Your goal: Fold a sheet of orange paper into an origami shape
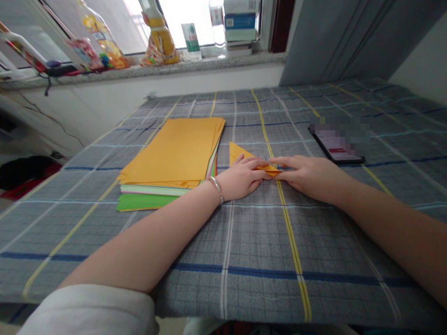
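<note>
A small piece of folded orange paper (236,150) lies on the checked cloth, its pointed corner showing beyond my fingers. My left hand (242,179) rests over its near side with fingers stretched out, pressing it down. From the right, my right hand (305,177) reaches in and pinches the paper's right tip between thumb and fingers. Much of the folded paper is hidden under my left hand. Left of it sits a stack of coloured paper (174,151), orange on top with green and white sheets at the lower edge.
To the right lies a phone (337,144), its screen partly blurred. The checked cloth (258,242) covers the whole surface. Along the windowsill (139,70) stand bottles, a tube (191,38) and stacked boxes (240,21). A grey curtain (324,42) hangs behind.
</note>
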{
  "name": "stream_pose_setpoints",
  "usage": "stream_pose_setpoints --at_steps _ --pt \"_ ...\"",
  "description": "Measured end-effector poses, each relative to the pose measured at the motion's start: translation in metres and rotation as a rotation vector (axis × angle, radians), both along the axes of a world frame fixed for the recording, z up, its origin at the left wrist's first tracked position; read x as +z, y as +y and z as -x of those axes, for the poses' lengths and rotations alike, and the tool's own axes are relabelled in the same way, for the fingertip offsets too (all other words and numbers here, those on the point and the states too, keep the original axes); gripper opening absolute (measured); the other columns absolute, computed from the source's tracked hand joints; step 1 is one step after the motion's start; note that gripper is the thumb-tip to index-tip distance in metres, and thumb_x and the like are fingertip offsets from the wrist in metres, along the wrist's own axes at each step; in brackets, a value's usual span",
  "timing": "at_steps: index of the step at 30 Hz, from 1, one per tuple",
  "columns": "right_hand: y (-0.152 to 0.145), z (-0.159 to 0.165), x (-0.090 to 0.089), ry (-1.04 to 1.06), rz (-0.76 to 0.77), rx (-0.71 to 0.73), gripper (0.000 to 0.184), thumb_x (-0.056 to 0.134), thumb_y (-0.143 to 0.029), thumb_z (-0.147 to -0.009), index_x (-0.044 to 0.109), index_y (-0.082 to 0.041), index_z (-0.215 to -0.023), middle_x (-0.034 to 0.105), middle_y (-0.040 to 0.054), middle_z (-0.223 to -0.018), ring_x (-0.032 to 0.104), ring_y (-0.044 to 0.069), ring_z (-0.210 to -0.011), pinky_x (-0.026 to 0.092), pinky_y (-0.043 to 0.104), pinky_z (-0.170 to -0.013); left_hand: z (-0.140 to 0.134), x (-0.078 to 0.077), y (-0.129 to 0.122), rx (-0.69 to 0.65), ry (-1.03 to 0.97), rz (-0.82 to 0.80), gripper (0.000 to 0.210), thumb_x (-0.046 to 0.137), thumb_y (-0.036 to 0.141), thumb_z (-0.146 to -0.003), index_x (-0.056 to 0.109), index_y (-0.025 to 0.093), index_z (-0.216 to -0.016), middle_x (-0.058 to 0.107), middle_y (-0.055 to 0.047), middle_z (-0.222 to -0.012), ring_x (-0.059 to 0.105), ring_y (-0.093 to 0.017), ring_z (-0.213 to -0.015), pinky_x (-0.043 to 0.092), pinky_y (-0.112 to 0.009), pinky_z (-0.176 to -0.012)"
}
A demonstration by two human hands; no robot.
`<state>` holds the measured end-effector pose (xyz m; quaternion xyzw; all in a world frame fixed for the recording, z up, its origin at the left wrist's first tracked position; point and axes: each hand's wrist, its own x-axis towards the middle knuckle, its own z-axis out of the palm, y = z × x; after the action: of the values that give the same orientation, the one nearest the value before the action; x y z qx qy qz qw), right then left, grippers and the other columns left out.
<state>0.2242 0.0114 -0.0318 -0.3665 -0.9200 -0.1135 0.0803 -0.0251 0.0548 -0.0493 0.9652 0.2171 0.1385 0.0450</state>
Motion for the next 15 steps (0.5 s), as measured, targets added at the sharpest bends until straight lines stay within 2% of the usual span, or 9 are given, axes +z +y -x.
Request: stream_pose_setpoints --at_steps 2,6,11,15 --pt "0.000 0.000 -0.001 -0.005 0.021 0.004 0.035 0.052 -0.014 -0.095 0.074 -0.027 -0.119 0.059 0.0070 -0.148 0.066 0.029 -0.116 0.056 0.043 -0.087 0.000 0.000 0.000 -0.006 0.007 0.006 0.031 0.047 0.020 -0.102 0.069 0.022 -0.124 0.059 -0.013 -0.139 0.052 -0.031 -0.133 0.039 -0.058 -0.113" --pt "0.000 0.002 0.002 -0.116 -0.010 0.010 0.033 0.052 -0.014 -0.094 0.073 -0.023 -0.117 0.056 0.0105 -0.151 0.067 0.032 -0.112 0.056 0.044 -0.081 -0.001 0.001 0.000 -0.016 0.035 -0.005 0.031 0.045 0.019 -0.102 0.068 0.021 -0.123 0.058 -0.014 -0.140 0.052 -0.030 -0.134 0.040 -0.058 -0.112" --pt "-0.004 0.003 0.008 -0.128 0.013 -0.036 0.028 0.056 -0.012 -0.089 0.077 -0.025 -0.103 0.061 0.0067 -0.145 0.070 0.029 -0.099 0.054 0.041 -0.073 -0.001 0.004 -0.002 -0.004 0.089 -0.031 0.027 0.045 0.022 -0.103 0.067 0.019 -0.119 0.056 -0.014 -0.143 0.053 -0.030 -0.134 0.042 -0.057 -0.111" --pt "-0.006 -0.001 0.010 -0.115 0.022 -0.064 0.027 0.057 -0.013 -0.086 0.078 -0.027 -0.097 0.063 0.0036 -0.144 0.070 0.029 -0.097 0.053 0.040 -0.068 -0.001 0.006 -0.003 0.001 0.123 -0.061 0.028 0.044 0.024 -0.104 0.066 0.019 -0.120 0.056 -0.014 -0.145 0.053 -0.030 -0.134 0.044 -0.054 -0.110"
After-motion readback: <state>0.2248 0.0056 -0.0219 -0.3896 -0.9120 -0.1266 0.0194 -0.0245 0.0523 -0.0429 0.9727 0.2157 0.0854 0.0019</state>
